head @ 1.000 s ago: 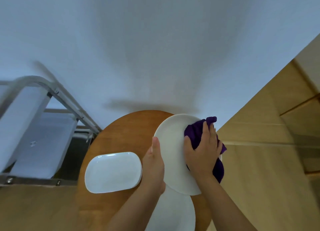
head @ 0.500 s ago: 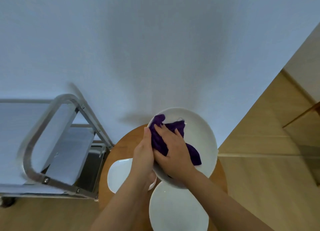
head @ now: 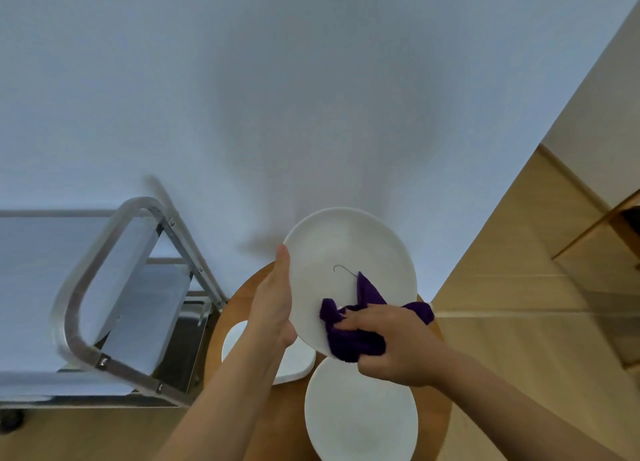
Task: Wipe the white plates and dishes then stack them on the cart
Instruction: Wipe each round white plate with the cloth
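Along the far side we see a pale wall [head: 242,97], with wooden floor [head: 519,339] to the right. At the left stands the metal cart [head: 104,287], its tubular handle nearest us and its grey shelves bare where visible. Just beside it is the round wooden desk [head: 242,308], much of it hidden by our arms and the dishes. Held tilted above the desk is the round white plate [head: 346,249]; our left hand [head: 273,308] steadies its left rim, thumb along the edge, and we cannot tell how the fingers lie behind it. On the desk nearest us rests a second round plate [head: 360,415], partly under our right forearm. A rounded white dish [head: 294,363] lies left of it, mostly covered by our left wrist. Our right hand [head: 398,343] has its fingers curled around the purple cloth [head: 356,336], pressing it on the lower part of the held plate; a loose thread trails up from the cloth
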A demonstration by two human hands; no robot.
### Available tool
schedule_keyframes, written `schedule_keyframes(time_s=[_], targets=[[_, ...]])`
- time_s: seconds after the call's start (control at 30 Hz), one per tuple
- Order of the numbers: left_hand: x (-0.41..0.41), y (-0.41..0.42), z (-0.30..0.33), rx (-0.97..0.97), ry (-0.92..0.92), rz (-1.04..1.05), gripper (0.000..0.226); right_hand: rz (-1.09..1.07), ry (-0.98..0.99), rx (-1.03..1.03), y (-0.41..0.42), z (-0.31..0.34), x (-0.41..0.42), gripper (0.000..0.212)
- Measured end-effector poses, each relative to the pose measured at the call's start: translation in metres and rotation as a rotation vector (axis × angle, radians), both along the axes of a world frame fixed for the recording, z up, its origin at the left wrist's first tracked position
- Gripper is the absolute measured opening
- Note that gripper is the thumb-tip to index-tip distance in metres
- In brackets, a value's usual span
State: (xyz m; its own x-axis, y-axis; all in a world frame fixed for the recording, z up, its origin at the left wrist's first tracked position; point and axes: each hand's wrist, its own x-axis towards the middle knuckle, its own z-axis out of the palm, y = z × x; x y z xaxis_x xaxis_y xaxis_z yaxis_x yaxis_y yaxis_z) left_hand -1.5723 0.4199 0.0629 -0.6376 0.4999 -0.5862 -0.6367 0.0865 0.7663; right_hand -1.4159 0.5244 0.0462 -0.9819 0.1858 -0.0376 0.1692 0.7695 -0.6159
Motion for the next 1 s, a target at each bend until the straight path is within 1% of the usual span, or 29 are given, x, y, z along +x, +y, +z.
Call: schedule_keyframes(time_s=[0.1,0.13,0.17,0.2,0.23,0.27,0.3,0.33,0.37,0.43,0.47,0.53,0.6,0.7,0.77,0.8,0.87,0.93,1.0], targets=[[-0.001,-0.006,-0.001,-0.026,0.042,0.004,0.056,-0.016,-0.078,0.060,0.011,-0.002,0.009,0.052],[-0.001,-0.008,-0.002,-0.036,0.040,-0.002,0.053,-0.058,-0.082,0.063,0.013,-0.002,0.009,0.050],[0.000,-0.010,-0.005,-0.042,0.037,-0.013,0.050,-0.149,-0.050,0.038,0.013,0.000,0.007,0.049],[0.000,-0.011,-0.006,-0.046,0.030,-0.027,0.049,-0.294,0.042,-0.034,0.011,0.004,0.003,0.047],[-0.001,-0.012,-0.005,-0.050,0.020,-0.046,0.049,-0.457,0.172,-0.108,0.008,0.009,-0.003,0.045],[-0.002,-0.013,-0.004,-0.050,0.010,-0.068,0.051,-0.578,0.322,-0.138,0.004,0.014,-0.010,0.044],[-0.004,-0.013,-0.002,-0.040,0.012,-0.097,0.054,-0.612,0.457,-0.108,-0.003,0.019,-0.018,0.044],[-0.005,-0.011,0.002,-0.027,0.023,-0.132,0.055,-0.570,0.550,-0.021,-0.009,0.023,-0.025,0.044],[-0.006,-0.010,0.005,-0.019,0.041,-0.175,0.056,-0.475,0.595,0.103,-0.016,0.023,-0.032,0.046],[-0.003,-0.009,0.012,-0.041,0.076,-0.243,0.057,-0.262,0.558,0.424,-0.027,0.016,-0.040,0.047],[-0.002,-0.008,0.015,-0.070,0.098,-0.262,0.057,-0.187,0.526,0.535,-0.029,0.010,-0.042,0.046],[0.000,-0.010,0.017,-0.113,0.160,-0.291,0.056,-0.080,0.496,0.613,-0.023,0.005,-0.044,0.045],[0.000,-0.014,0.019,-0.110,0.204,-0.314,0.055,0.033,0.515,0.659,-0.011,0.009,-0.046,0.043],[-0.003,-0.020,0.023,-0.073,0.194,-0.328,0.056,0.241,0.539,0.773,0.011,0.019,-0.051,0.040],[-0.005,-0.025,0.027,-0.040,0.202,-0.309,0.052,0.324,0.529,0.847,0.024,0.026,-0.053,0.040],[-0.006,-0.027,0.028,-0.026,0.217,-0.285,0.053,0.322,0.525,0.867,0.029,0.029,-0.053,0.041],[-0.008,-0.030,0.030,-0.012,0.243,-0.202,0.057,0.216,0.491,0.857,0.036,0.031,-0.051,0.043],[-0.010,-0.031,0.032,-0.026,0.255,-0.088,0.055,0.030,0.403,0.783,0.031,0.030,-0.043,0.048],[-0.011,-0.028,0.035,-0.007,0.245,0.004,0.051,-0.123,0.297,0.647,0.016,0.025,-0.034,0.057]])
